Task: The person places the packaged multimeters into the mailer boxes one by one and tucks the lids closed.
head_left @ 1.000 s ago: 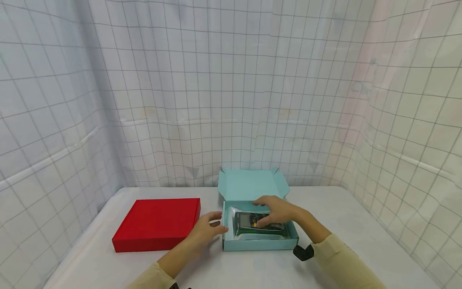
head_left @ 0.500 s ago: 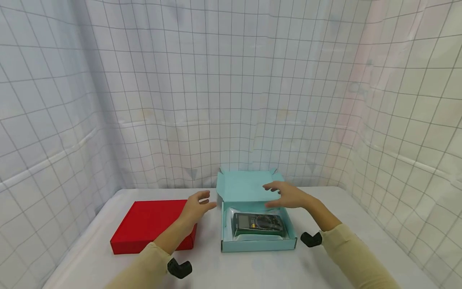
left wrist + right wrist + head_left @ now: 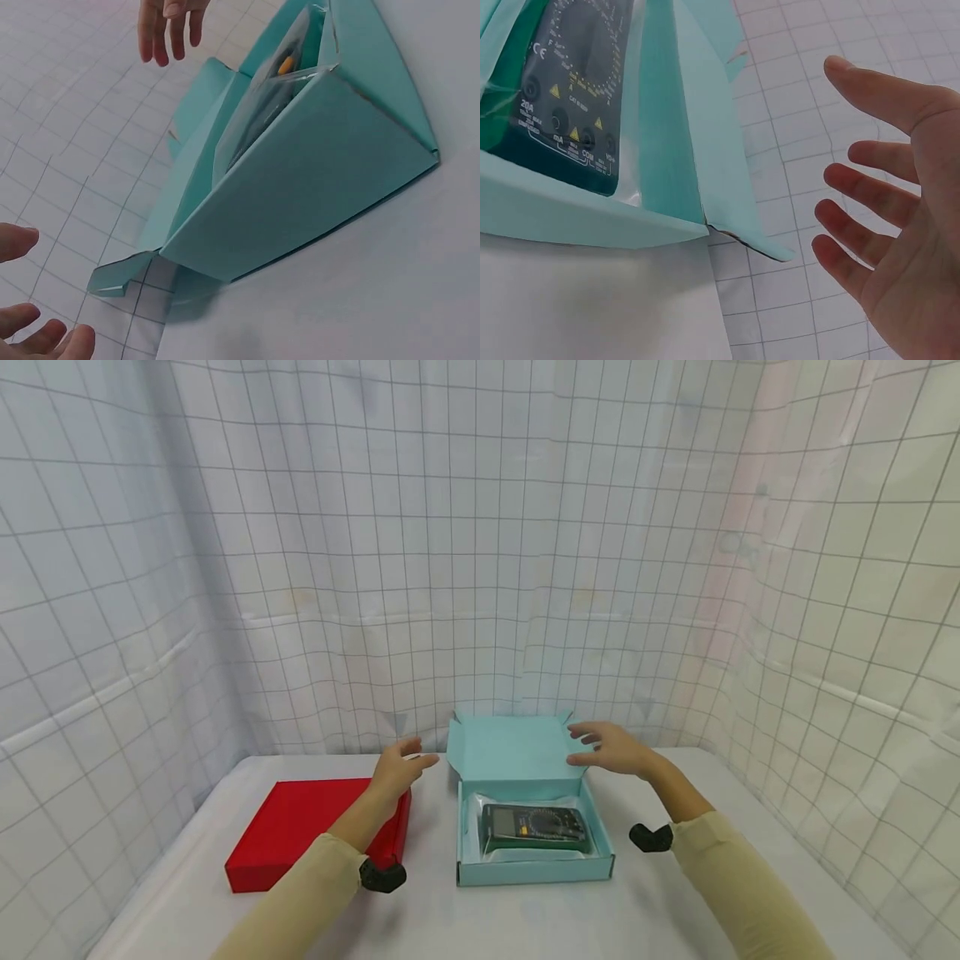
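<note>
A light teal cardboard box (image 3: 534, 872) lies on the table with its lid (image 3: 510, 747) raised at the back. Inside it rests a multimeter (image 3: 535, 827) in a clear plastic bag, dial side up; the right wrist view shows the sockets of the multimeter (image 3: 574, 90) close up. My left hand (image 3: 395, 770) hovers left of the lid, fingers relaxed and holding nothing. On the other side, my right hand (image 3: 613, 748) is raised by the lid's right edge, its spread fingers (image 3: 870, 187) free of any object.
A closed red box (image 3: 300, 827) lies on the left of the white table (image 3: 555, 922), partly behind my left forearm. A white gridded curtain (image 3: 480, 568) hangs behind the table and along both sides.
My right hand has lifted off the multimeter and moved back and to the right. My left hand has left the box's side, moving back and left. Both boxes stay put.
</note>
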`<action>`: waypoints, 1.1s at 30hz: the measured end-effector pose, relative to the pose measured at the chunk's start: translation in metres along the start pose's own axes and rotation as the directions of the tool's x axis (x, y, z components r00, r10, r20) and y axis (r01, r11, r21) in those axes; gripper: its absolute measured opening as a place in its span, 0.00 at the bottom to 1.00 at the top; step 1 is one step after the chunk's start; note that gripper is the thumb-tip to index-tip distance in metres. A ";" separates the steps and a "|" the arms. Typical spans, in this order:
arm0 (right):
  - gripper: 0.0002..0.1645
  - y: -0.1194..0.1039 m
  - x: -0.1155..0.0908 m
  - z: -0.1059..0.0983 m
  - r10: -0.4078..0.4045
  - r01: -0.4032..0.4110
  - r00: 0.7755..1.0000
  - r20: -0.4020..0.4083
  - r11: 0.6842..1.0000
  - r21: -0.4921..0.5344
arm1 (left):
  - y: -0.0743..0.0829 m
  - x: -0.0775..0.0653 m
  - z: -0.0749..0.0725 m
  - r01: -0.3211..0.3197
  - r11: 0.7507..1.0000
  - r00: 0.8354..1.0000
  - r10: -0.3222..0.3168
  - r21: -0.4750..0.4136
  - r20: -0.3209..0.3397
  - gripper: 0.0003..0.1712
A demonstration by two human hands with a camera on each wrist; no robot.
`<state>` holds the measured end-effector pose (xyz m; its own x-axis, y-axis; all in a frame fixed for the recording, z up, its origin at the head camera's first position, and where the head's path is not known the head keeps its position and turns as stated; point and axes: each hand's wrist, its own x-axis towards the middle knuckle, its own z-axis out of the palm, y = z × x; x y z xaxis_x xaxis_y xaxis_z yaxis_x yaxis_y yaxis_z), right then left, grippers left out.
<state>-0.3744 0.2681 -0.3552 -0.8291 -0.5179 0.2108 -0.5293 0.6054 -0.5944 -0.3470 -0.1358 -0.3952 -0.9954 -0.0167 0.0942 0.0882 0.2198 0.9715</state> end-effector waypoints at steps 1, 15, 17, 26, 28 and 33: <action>0.44 0.002 0.001 -0.001 0.018 -0.017 1.000 -0.008 1.000 0.012 | 0.000 0.002 0.000 0.001 1.000 1.000 -0.001 -0.002 -0.004 0.38; 0.43 0.024 0.008 0.000 0.149 -0.137 0.981 -0.127 0.985 0.102 | -0.011 0.039 0.017 0.011 0.998 1.000 -0.013 -0.062 -0.023 0.41; 0.42 0.029 0.009 0.003 0.161 -0.148 0.978 -0.134 0.984 0.102 | -0.014 0.042 0.019 0.001 0.997 1.000 -0.002 -0.073 -0.017 0.41; 0.37 0.043 0.011 0.012 0.245 -0.212 0.955 -0.167 0.957 0.197 | -0.025 0.053 0.031 -0.032 0.993 0.999 0.033 -0.115 0.008 0.36; 0.36 0.046 0.012 0.015 0.256 -0.215 0.950 -0.176 0.951 0.223 | -0.024 0.054 0.034 -0.036 0.988 0.999 0.039 -0.153 0.013 0.33; 0.32 0.055 0.013 0.020 0.262 -0.214 0.949 -0.176 0.944 0.252 | -0.022 0.056 0.041 -0.014 0.958 0.998 0.029 -0.288 0.047 0.32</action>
<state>-0.4103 0.2825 -0.4007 -0.9571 -0.2262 0.1813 -0.2771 0.5299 -0.8015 -0.4066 -0.1017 -0.4203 -0.9931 0.0352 0.1120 0.1093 -0.0698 0.9916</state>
